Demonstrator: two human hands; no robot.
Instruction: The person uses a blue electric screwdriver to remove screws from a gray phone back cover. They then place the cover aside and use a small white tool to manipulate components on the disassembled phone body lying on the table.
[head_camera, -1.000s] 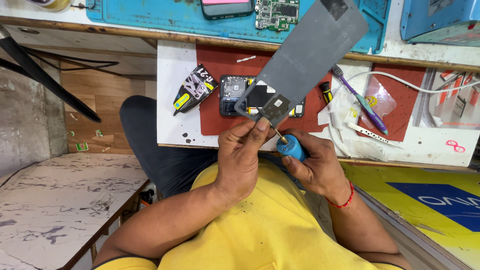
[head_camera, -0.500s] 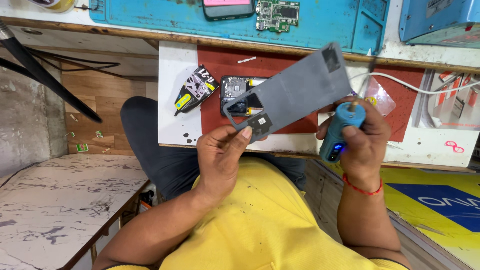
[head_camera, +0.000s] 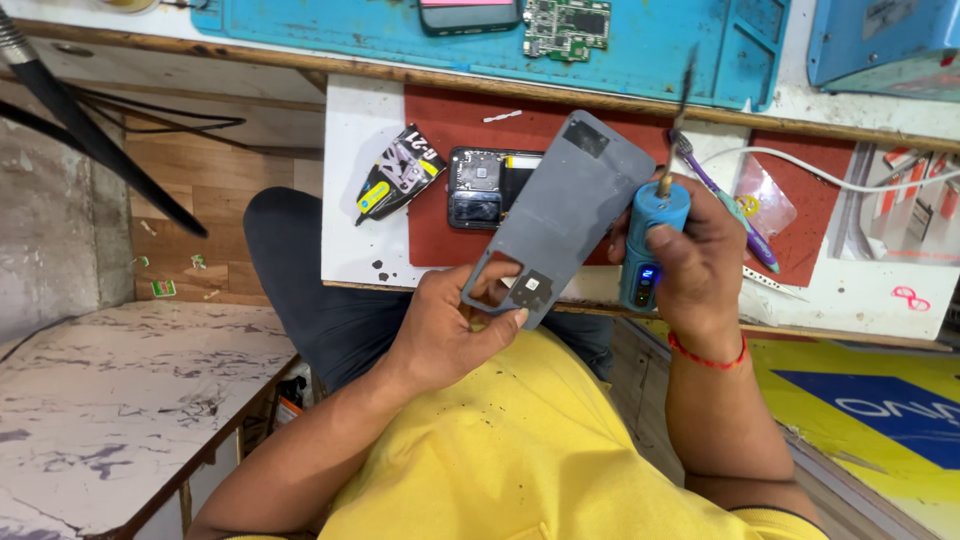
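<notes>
My left hand (head_camera: 452, 322) pinches the lower end of a grey phone back cover (head_camera: 565, 210), thumb beside its camera cut-out, and holds it tilted over the red mat (head_camera: 450, 130). My right hand (head_camera: 700, 258) grips a blue electric screwdriver (head_camera: 648, 240) upright, its thin bit pointing away from me, just right of the cover. An opened phone body (head_camera: 488, 188) lies on the mat, partly hidden behind the cover.
A black-and-yellow glue tube pack (head_camera: 397, 172) lies left of the phone. A purple toothbrush (head_camera: 722, 205), white cable (head_camera: 790, 160) and small bags sit right. A teal work mat (head_camera: 330, 30) at the back holds a circuit board (head_camera: 566, 24) and another phone (head_camera: 470, 14).
The right hand lifted the screwdriver away from the cover and up to the right. The cover swung from steeply raised to a flatter tilt over the mat.
</notes>
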